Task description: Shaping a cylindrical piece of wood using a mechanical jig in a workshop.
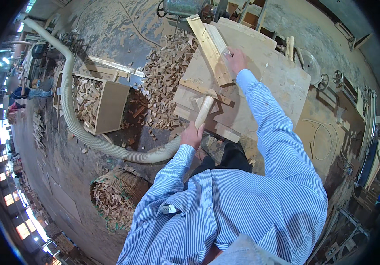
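My left hand [191, 136] is closed round the lower end of a pale rounded wooden piece [205, 108], whose far end reaches over the near-left edge of a wide worktop [274, 95]. My right hand [235, 59] is farther out, its fingers closed at the near end of a pale wooden strip [215, 36]. Alongside that strip lies a yellowish plank [208, 51] with dark marks, slanting across the worktop's far-left edge. Between my hands, a narrow wooden bar [203, 90] with holes is fixed or lying on the board; I cannot tell which.
A ribbed hose [110, 151] curves across the floor at left. Wood offcuts [168, 66] lie heaped beside the worktop, fill a wooden crate [110, 106] and a woven basket [119, 183]. A green machine [185, 8] stands beyond; a round metal disc [310, 66] is at right. Someone [31, 92] is far left.
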### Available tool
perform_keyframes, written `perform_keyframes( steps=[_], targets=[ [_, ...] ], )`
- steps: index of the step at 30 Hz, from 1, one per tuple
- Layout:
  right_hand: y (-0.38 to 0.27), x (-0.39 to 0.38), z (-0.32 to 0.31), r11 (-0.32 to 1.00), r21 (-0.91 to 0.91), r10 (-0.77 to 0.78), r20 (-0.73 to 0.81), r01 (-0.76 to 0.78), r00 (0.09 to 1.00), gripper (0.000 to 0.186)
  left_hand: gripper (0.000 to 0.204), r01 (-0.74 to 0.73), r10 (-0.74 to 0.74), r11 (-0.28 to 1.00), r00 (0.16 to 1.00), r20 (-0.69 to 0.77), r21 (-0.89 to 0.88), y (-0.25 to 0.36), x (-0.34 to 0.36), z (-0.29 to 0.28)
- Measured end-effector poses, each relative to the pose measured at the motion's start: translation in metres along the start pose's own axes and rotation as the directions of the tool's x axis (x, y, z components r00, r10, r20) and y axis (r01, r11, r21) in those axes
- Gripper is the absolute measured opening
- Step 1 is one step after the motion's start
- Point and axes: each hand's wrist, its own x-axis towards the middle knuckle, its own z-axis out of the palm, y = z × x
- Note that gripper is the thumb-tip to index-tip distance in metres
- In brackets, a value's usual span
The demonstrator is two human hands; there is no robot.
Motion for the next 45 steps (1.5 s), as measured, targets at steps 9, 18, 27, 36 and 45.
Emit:
perform_keyframes(
  steps=[9, 18, 27, 36, 45],
  targets=[
    [0.013, 0.071, 0.017, 0.992, 0.109, 0.069, -0.020, -0.066, 0.997, 0.033, 0.047, -0.041, 0.042, 0.999, 0.998, -0.043, 0.012, 0.014, 0.018, 0.005],
    [0.035, 0.119, 0.013, 0.997, 0.058, 0.042, 0.003, -0.042, 0.999, 0.038, 0.047, -0.028, 0.029, 0.999, 0.999, -0.036, 0.031, 0.044, 0.060, 0.007],
    [0.047, 0.155, 0.001, 1.000, 0.023, -0.019, -0.064, 0.021, 0.998, 0.034, 0.048, -0.056, 0.061, 0.997, 0.995, -0.081, 0.059, 0.066, 0.095, 0.017],
    [0.045, 0.139, -0.011, 0.999, 0.019, -0.038, -0.072, 0.040, 0.997, 0.031, 0.052, -0.054, 0.057, 0.998, 0.994, -0.093, 0.027, 0.065, 0.090, 0.015],
    [0.034, 0.070, -0.002, 0.996, 0.079, 0.044, -0.040, -0.040, 0.998, 0.030, 0.052, -0.029, 0.029, 0.999, 0.999, -0.024, 0.013, 0.038, 0.049, 0.004]
  ],
)
